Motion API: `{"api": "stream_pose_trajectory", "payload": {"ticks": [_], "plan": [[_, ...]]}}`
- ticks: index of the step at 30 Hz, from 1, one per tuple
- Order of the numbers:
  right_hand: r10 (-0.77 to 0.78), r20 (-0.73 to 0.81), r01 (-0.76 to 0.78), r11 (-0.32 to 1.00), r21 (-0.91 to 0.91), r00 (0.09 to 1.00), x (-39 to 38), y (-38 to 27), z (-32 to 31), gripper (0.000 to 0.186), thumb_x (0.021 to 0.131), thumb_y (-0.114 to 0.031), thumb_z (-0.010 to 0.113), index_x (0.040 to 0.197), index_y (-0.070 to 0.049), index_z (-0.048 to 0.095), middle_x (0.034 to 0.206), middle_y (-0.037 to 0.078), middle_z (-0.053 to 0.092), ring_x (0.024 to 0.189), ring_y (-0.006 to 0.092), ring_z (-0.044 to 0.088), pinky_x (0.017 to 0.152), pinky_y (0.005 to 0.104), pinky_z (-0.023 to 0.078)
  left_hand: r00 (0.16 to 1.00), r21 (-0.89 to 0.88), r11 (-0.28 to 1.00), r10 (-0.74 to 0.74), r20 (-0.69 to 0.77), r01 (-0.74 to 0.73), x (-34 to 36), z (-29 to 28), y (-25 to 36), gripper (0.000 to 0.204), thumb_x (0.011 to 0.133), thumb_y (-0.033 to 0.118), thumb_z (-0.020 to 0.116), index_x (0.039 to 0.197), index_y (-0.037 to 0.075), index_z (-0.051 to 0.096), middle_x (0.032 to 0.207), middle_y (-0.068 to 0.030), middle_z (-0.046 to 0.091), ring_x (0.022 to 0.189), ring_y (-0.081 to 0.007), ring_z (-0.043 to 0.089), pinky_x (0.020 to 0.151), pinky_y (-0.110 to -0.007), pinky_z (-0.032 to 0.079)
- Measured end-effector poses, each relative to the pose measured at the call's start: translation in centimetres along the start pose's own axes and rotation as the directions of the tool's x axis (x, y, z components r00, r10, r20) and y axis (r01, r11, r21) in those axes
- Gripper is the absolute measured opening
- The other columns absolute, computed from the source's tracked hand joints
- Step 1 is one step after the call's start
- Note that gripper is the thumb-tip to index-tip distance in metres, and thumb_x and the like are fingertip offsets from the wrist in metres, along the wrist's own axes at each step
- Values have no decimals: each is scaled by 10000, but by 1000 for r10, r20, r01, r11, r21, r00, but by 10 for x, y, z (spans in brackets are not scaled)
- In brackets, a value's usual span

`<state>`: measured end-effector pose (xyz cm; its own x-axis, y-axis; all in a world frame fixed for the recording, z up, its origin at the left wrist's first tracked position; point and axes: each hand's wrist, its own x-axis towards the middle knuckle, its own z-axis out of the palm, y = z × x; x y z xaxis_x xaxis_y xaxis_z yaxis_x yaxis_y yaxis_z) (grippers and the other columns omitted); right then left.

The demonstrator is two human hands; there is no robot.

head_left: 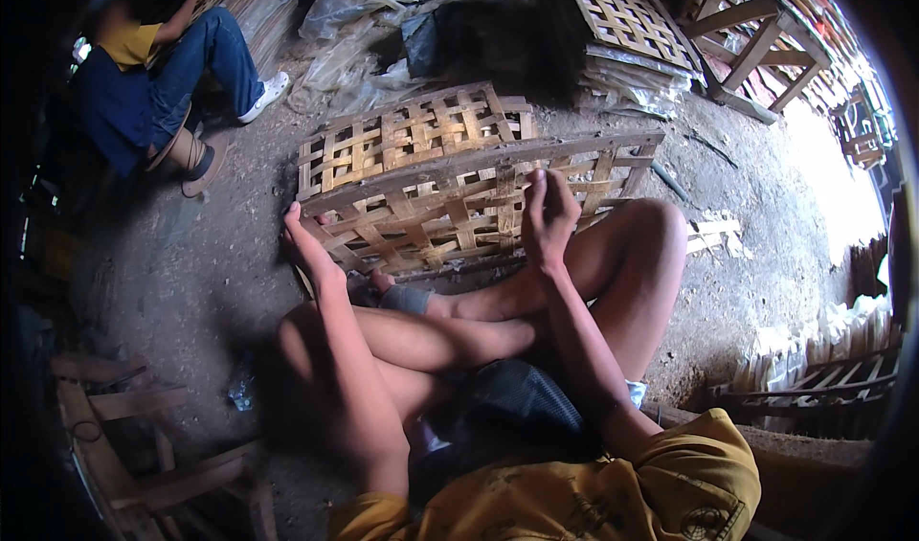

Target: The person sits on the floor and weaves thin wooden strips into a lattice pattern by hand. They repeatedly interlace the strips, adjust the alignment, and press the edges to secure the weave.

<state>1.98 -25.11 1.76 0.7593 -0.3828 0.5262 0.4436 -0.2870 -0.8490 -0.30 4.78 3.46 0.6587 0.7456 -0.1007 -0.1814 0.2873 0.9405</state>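
Note:
A woven bamboo basket frame (421,172) stands tilted on the dirt floor in front of my crossed legs. My left hand (308,246) grips its lower left corner. My right hand (548,217) rests on the weave near the middle right, fingers curled around a strip. A foot presses against the frame's lower edge.
Another person (158,72) sits at the upper left on the ground. Finished woven panels (622,14) and plastic sheets (369,24) lie at the back. A wooden stool (756,33) stands upper right, a wooden chair frame (134,455) lower left, bamboo strips (833,349) at right.

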Motion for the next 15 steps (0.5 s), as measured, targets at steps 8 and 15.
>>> {"api": "stream_pose_trajectory", "payload": {"ticks": [8,15], "plan": [[174,54,-181,958,220,983,-21,-7,19,221,1053,-166,556,955,16,632,706,33,582,646,69,495,583,271,429,1000,39,999,19,-14,-18,-4,3,3,322,952,421,558,945,100,577,826,-15,536,783,-156,515,772,-315,433],[243,351,-308,941,141,904,-35,-18,33,226,1028,-169,586,944,35,634,624,86,527,592,102,443,557,295,399,999,0,1000,-5,-36,5,-4,4,1,343,958,444,554,959,102,568,844,-19,532,812,-163,511,800,-322,421]]}}
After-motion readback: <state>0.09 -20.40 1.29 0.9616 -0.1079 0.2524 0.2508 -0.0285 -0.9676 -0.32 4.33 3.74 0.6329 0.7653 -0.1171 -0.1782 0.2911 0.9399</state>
